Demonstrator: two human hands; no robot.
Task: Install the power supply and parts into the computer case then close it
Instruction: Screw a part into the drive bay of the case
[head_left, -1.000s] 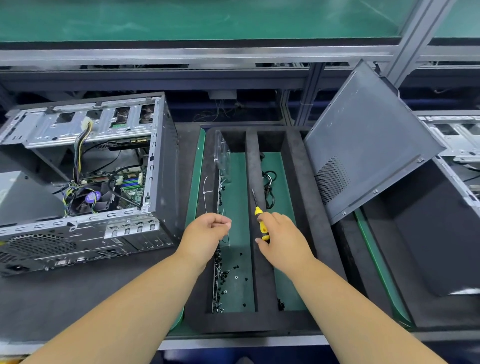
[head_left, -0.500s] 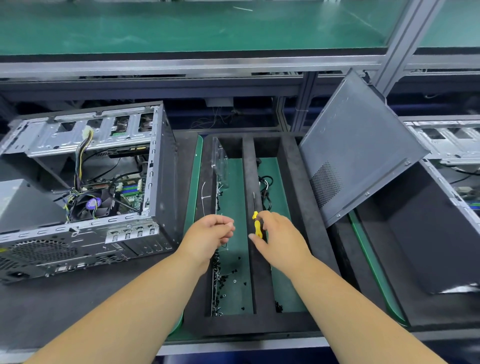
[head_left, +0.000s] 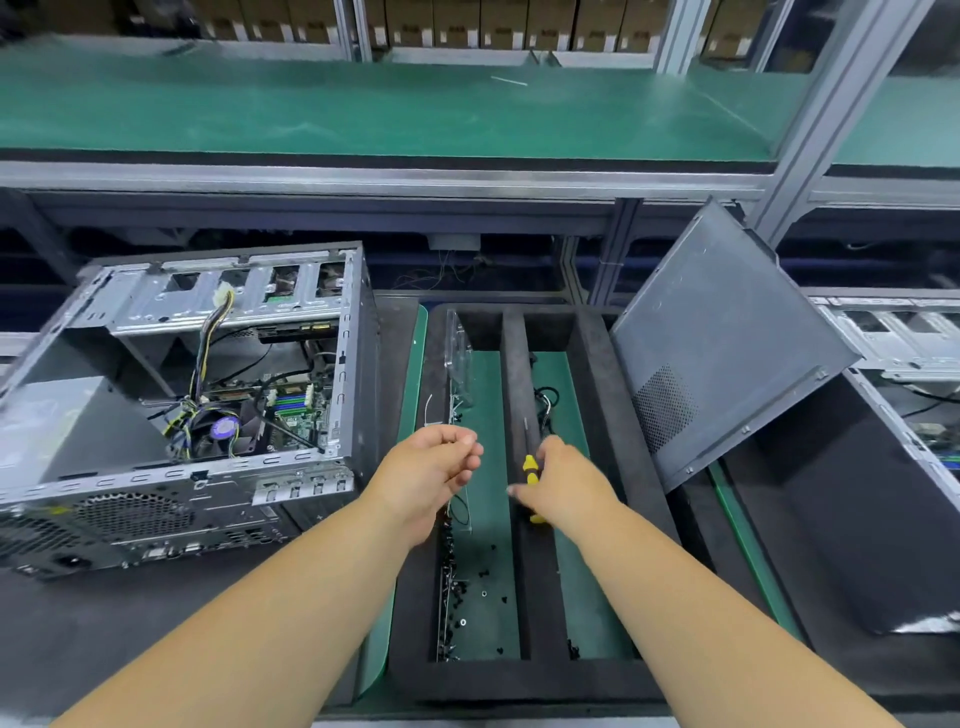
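Observation:
The open computer case (head_left: 343, 364) lies at the left, showing its motherboard, fan and cables. The grey power supply (head_left: 57, 421) sits at the case's left end. The grey side panel (head_left: 727, 338) leans tilted at the right. My right hand (head_left: 569, 491) grips a yellow-handled screwdriver (head_left: 529, 466) above the middle divider of the black foam tray (head_left: 592, 374). My left hand (head_left: 431, 467) hovers over the tray's left compartment with its fingers curled toward the thumb; I see nothing in it. Several black screws (head_left: 462, 592) lie below it.
A clear plastic piece (head_left: 460, 353) stands in the tray's left compartment and a black cable (head_left: 545, 400) lies in the right one. A deep black bin (head_left: 841, 519) sits at the right, with another case (head_left: 893, 338) behind it. A green shelf (head_left: 415, 114) runs overhead.
The view has tilted upward, so the bench sits lower in frame. Both hands stay over the tray, a little farther along it, the right still holding the screwdriver.

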